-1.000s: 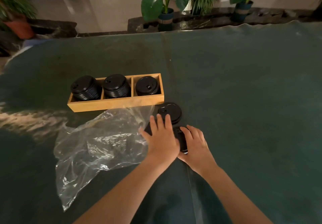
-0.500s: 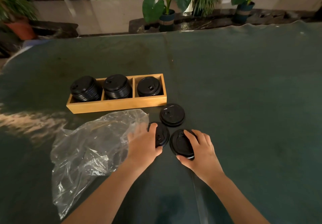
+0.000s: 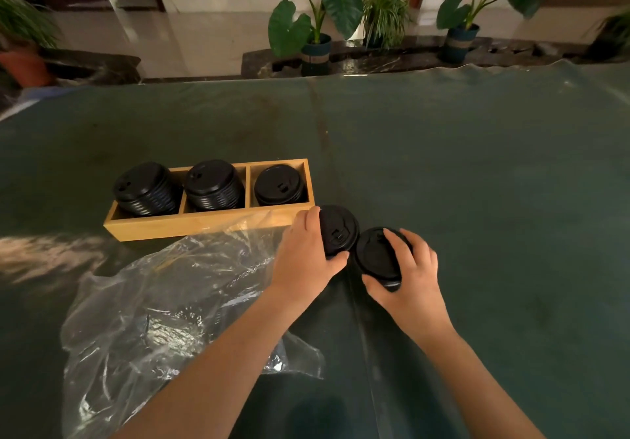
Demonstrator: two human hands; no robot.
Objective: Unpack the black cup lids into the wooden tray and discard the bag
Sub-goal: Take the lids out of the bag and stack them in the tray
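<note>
A wooden tray (image 3: 204, 223) with three compartments lies on the green table. The left stack of black lids (image 3: 145, 189) and the middle stack (image 3: 213, 184) stand tall; the right stack (image 3: 279, 184) is lower. My left hand (image 3: 306, 254) grips a black lid (image 3: 341, 230) just off the tray's right front corner. My right hand (image 3: 405, 278) grips another black lid (image 3: 378, 254) beside it. The two lids almost touch. The clear plastic bag (image 3: 163, 302) lies crumpled under my left forearm and looks empty.
The green table cover (image 3: 477, 182) stretches wide to the right and behind the tray. Potted plants (image 3: 317, 22) stand on a dark ledge beyond the far edge. A terracotta pot (image 3: 27, 66) sits at the far left.
Both hands have moved up toward the tray, each holding a lid. The third loose lid that lay near the tray corner can no longer be seen apart.
</note>
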